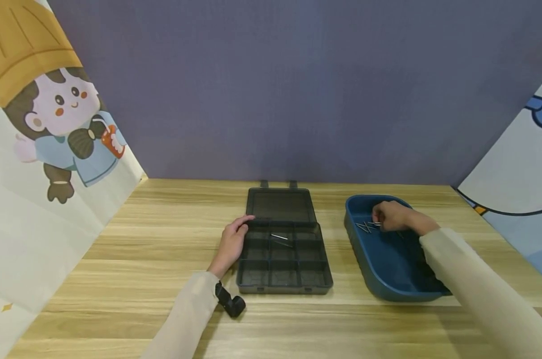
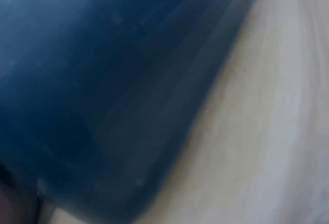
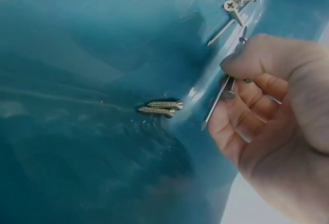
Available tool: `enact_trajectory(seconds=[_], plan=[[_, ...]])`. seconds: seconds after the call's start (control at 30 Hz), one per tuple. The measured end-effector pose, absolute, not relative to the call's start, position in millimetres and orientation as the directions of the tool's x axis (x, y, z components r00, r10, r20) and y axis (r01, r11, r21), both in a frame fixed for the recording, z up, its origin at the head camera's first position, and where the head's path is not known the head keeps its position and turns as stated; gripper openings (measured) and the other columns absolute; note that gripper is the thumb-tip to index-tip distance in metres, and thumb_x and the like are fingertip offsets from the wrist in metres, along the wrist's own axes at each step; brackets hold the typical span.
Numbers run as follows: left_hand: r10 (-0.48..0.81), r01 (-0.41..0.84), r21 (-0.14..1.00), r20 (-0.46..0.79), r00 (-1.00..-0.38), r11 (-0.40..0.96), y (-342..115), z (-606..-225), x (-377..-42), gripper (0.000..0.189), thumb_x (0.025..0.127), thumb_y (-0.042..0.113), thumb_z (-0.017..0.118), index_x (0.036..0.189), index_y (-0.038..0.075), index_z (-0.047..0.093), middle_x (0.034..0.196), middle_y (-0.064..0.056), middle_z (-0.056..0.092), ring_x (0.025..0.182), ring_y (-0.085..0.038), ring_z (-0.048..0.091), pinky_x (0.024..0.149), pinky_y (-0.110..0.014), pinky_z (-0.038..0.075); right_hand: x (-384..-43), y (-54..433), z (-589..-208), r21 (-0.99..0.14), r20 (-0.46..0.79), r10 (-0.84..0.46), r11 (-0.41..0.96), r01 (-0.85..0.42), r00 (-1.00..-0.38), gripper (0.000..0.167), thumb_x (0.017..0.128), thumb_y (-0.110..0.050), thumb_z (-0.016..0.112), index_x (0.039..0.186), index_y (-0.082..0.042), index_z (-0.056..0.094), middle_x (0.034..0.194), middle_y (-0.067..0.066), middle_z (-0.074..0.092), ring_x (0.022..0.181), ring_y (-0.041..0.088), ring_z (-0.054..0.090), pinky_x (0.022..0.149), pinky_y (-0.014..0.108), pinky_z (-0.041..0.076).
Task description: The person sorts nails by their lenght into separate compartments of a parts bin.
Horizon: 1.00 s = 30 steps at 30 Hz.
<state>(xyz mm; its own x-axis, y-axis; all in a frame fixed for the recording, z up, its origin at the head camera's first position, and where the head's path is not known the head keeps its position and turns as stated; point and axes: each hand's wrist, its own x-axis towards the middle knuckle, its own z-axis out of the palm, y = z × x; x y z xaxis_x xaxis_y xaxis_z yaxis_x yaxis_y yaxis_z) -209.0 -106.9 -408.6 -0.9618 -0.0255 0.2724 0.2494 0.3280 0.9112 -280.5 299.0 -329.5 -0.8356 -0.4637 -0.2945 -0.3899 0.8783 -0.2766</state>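
A dark grey compartment box [image 1: 283, 271] lies open at the table's middle, its lid [image 1: 280, 203] folded back. One long metal screw [image 1: 280, 237] lies in a middle compartment. My left hand [image 1: 240, 230] rests against the box's left rim with fingers fairly straight; the left wrist view is only a blur of the box wall [image 2: 103, 106] and wood. My right hand [image 1: 377, 219] reaches into the blue tray [image 1: 387, 279] and pinches a long thin screw [image 3: 217, 103] between thumb and fingers [image 3: 241, 62]. Two short screws [image 3: 160, 107] lie on the tray floor, and more screws [image 3: 235, 4] lie beyond.
The wooden table [image 1: 141, 249] has bare room left of the box and along the front. A purple wall stands behind, with cartoon-printed panels on the left [image 1: 51, 124] and right [image 1: 522, 174]. A black wrist camera [image 1: 229, 301] sits on my left wrist.
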Motion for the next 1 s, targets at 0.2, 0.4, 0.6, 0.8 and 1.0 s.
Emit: enact_trajectory(seconds=[0.2, 0.4, 0.6, 0.8, 1.0], plan=[[-0.025, 0.250, 0.910, 0.273, -0.962, 0.332, -107, -410, -209, 0.033, 0.095, 0.001, 0.042, 0.121, -0.004, 0.061, 0.130, -0.021, 0.058, 0.130, -0.035, 0.046, 0.110, -0.048, 0.034, -280, 298, -328, -0.273, -0.293, -0.459, 0.881, -0.386, -0.839, 0.014, 0.074, 0.004, 0.060, 0.083, -0.005, 0.057, 0.074, 0.002, 0.051, 0.065, 0.015, 0.044, 0.059, 0.028, 0.036], [-0.030, 0.247, 0.915, 0.270, -0.962, 0.320, -106, -409, -208, 0.033, 0.095, 0.000, 0.042, 0.121, -0.004, 0.061, 0.131, -0.022, 0.057, 0.130, -0.035, 0.046, 0.111, -0.049, 0.034, -282, 298, -323, -0.237, -0.254, -0.475, 0.875, -0.422, -0.843, 0.019, 0.069, 0.007, 0.061, 0.084, -0.004, 0.058, 0.077, 0.005, 0.055, 0.068, 0.017, 0.048, 0.059, 0.029, 0.041], [-0.030, 0.246, 0.914, 0.269, -0.963, 0.323, -107, -409, -209, 0.033, 0.094, 0.000, 0.042, 0.121, -0.004, 0.061, 0.131, -0.021, 0.057, 0.131, -0.034, 0.046, 0.111, -0.048, 0.034, -284, 297, -318, -0.208, -0.248, -0.462, 0.884, -0.419, -0.851, 0.024, 0.066, 0.012, 0.058, 0.086, -0.001, 0.059, 0.081, 0.008, 0.058, 0.073, 0.020, 0.053, 0.063, 0.033, 0.048], [-0.026, 0.249, 0.916, 0.271, -0.962, 0.316, -107, -409, -209, 0.033, 0.095, 0.000, 0.042, 0.121, -0.004, 0.061, 0.132, -0.023, 0.056, 0.131, -0.035, 0.045, 0.111, -0.049, 0.033, -285, 297, -314, -0.203, -0.247, -0.466, 0.882, -0.425, -0.850, 0.027, 0.067, 0.016, 0.052, 0.088, 0.002, 0.061, 0.083, 0.011, 0.061, 0.076, 0.022, 0.057, 0.065, 0.036, 0.052], [-0.027, 0.248, 0.917, 0.269, -0.963, 0.313, -107, -410, -209, 0.033, 0.095, 0.000, 0.042, 0.121, -0.004, 0.061, 0.132, -0.022, 0.056, 0.131, -0.035, 0.045, 0.111, -0.049, 0.033, -283, 294, -310, -0.201, -0.229, -0.486, 0.871, -0.448, -0.843, 0.026, 0.068, 0.016, 0.051, 0.086, 0.002, 0.064, 0.083, 0.011, 0.064, 0.075, 0.021, 0.059, 0.066, 0.037, 0.053]])
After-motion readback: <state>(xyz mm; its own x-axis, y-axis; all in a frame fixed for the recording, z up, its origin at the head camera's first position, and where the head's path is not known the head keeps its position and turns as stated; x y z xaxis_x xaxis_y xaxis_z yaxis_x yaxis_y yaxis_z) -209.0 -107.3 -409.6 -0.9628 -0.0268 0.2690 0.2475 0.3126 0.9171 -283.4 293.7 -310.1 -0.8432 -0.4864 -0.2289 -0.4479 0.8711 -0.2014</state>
